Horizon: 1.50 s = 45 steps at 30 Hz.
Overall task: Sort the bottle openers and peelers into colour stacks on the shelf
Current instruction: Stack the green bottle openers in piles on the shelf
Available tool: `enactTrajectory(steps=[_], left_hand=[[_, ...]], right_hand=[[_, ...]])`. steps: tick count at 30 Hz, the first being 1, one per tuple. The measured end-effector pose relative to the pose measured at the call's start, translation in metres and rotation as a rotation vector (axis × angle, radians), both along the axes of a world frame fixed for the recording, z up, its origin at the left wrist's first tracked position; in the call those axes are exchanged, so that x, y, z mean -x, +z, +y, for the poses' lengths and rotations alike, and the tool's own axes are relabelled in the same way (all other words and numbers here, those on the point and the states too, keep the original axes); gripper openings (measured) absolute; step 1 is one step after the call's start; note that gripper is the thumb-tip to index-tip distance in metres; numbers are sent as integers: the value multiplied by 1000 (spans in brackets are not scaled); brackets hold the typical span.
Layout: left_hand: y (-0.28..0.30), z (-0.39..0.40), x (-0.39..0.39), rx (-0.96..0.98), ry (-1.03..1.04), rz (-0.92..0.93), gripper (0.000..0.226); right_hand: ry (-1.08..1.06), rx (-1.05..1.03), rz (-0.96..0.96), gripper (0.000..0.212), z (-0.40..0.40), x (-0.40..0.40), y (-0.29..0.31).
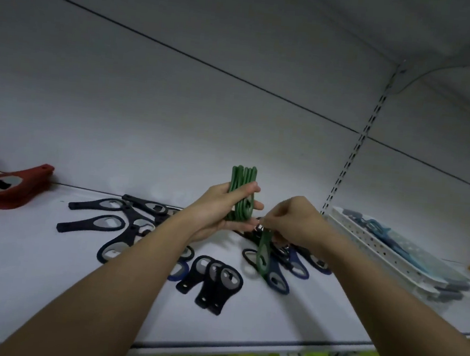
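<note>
The bundle of green openers stands upright above the middle of the shelf, kept on edge and pressed flat together, likely so that each new green piece can be slid in beside the others without the stack fanning out; the left hand has its grip clamped on that bundle, fingers wrapped over the front and the thumb behind, palm turned toward the right, forearm rising from the shelf's front edge. Just beside it a single green opener hangs head-down, its wide end touching the blue openers lying below; the right hand pinches its narrow end with fingertips drawn together, wrist bent downward, knuckles up, which looks like lifting it clear of the pile to join the bundle. Black openers lie scattered flat toward the front edge and the left of the hands, not yet stacked; whether any peelers sit among them I cannot tell. A red stack rests near the shelf's left end against the back panel, seemingly already sorted; white perforated trays holding pale blue items sit at the right end.
</note>
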<state>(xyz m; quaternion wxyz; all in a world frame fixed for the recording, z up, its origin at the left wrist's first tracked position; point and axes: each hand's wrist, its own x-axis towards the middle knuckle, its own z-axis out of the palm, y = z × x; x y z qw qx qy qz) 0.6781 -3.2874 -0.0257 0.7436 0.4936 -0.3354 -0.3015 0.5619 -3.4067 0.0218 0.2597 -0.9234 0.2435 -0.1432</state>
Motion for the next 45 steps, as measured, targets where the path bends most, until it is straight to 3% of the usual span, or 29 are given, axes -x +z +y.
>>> enactTrajectory(steps=[5, 9, 12, 16, 20, 28, 34, 45], left_hand=[[-4, 7, -6, -55, -5, -65, 36], [-4, 5, 6, -111, -116, -126, 51], [-5, 3, 11, -108, -155, -137, 42], [-8, 11, -2, -103, -72, -163, 28], [-12, 16, -14, -180, 0, -296, 31], [-5, 38, -40, -104, -73, -176, 34], [-12, 48, -56, -223, 106, -237, 39], [-12, 37, -44, -361, 208, -338, 35]], right_hand=[[51, -224, -272, 8, -5, 19, 12], [92, -366, -446, 7, 2, 4, 8], [131, -344, -435, 8, 6, -8, 0], [237, -435, -445, 25, 9, -20, -13], [310, -354, -429, 31, 13, -40, -25], [496, -592, -472, 33, 12, -85, -10], [620, -704, -510, 38, 17, -111, -34], [708, -710, -535, 34, 6, -111, -49]])
